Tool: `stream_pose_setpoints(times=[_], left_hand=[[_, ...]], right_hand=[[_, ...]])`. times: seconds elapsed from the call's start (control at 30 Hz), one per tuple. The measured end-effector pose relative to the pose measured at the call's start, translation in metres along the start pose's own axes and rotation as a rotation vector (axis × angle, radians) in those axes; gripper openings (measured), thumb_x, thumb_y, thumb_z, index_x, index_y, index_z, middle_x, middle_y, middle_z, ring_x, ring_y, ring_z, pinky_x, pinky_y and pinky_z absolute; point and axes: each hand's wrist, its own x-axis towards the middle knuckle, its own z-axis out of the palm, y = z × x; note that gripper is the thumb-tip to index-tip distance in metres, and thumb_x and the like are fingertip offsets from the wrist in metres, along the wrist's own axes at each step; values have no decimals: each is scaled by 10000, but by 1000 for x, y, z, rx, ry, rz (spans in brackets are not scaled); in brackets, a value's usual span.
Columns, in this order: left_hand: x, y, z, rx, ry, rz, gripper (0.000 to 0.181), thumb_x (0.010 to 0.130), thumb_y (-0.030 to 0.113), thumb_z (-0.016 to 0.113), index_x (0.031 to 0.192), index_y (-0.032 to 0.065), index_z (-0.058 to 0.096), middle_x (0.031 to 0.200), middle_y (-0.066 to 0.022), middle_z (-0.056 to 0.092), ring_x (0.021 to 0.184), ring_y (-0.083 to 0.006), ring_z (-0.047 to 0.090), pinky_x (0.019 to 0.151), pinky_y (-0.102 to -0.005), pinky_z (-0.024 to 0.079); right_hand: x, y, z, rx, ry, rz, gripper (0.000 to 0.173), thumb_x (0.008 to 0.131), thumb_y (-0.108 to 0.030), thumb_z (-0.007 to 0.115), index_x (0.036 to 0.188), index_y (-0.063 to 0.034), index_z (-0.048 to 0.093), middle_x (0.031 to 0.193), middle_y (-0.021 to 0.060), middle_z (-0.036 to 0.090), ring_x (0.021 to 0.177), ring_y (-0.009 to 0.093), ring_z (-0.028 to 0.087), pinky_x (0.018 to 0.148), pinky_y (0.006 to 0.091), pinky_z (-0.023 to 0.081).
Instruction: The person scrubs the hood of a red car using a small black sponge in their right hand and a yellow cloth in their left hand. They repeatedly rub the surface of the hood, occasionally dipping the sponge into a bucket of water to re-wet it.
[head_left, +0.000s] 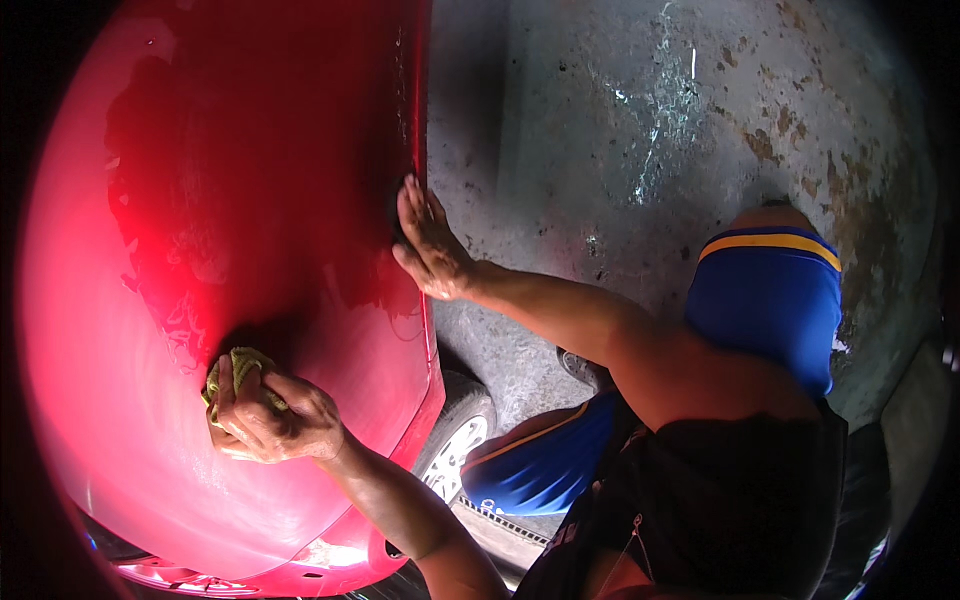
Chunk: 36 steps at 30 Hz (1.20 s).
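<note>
My left hand (279, 420) grips a bunched yellow-green cloth (246, 367) and presses it on the glossy red panel, apparently the hood (247, 187), of a car. Just above the cloth, a wet-looking patch (154, 217) with ragged edges spreads over the paint. My right hand (431, 244) lies nearly flat along the panel's side edge, its fingers pointing away from me. A small dark shape shows beside those fingers; I cannot tell whether it is a pad under the palm or a shadow.
Below the panel's edge stands a car wheel (457, 435) with a silver rim. A bright lamp (330, 553) sits at the car's lower corner. Stained grey concrete floor (585, 150) stretches to the right. My knees in blue shorts (765, 300) are bent close by. A floor grate (510, 523) runs near the wheel.
</note>
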Motion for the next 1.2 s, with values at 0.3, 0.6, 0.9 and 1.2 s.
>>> stream_pose_setpoints(times=[0.3, 0.6, 0.9, 1.2], left_hand=[[-11, 29, 23, 137, -234, 180, 160, 957, 165, 557, 888, 238, 681, 1121, 111, 749, 1068, -283, 637, 840, -421, 426], [15, 65, 61, 99, -492, 465, 65, 797, 221, 655, 802, 185, 600, 908, 16, 615, 1028, -232, 613, 774, -421, 400], [93, 89, 110, 80, -503, 444, 167, 738, 165, 687, 897, 195, 645, 931, 21, 620, 916, -218, 586, 770, -418, 433], [94, 83, 114, -58, -445, 420, 94, 767, 175, 670, 849, 190, 626, 873, 32, 621, 887, -226, 587, 752, -412, 426]], right_hand=[[-13, -7, -4, -54, -147, 110, 795, 1074, -314, 438, 1601, 96, 7, 1679, 334, -39, 1578, 460, 23, 1253, 596, 82], [-15, -20, -11, 44, -126, 88, 789, 1085, -355, 382, 1620, 52, -31, 1688, 314, -89, 1577, 462, -53, 1245, 603, 44], [122, -3, -47, 98, 275, 225, 748, 1106, -406, 287, 1615, 81, 37, 1691, 315, 4, 1581, 438, 34, 1271, 532, 42], [155, 15, -70, 99, 272, 314, 731, 1106, -372, 302, 1611, 88, 41, 1694, 307, 10, 1577, 458, 11, 1254, 585, 60]])
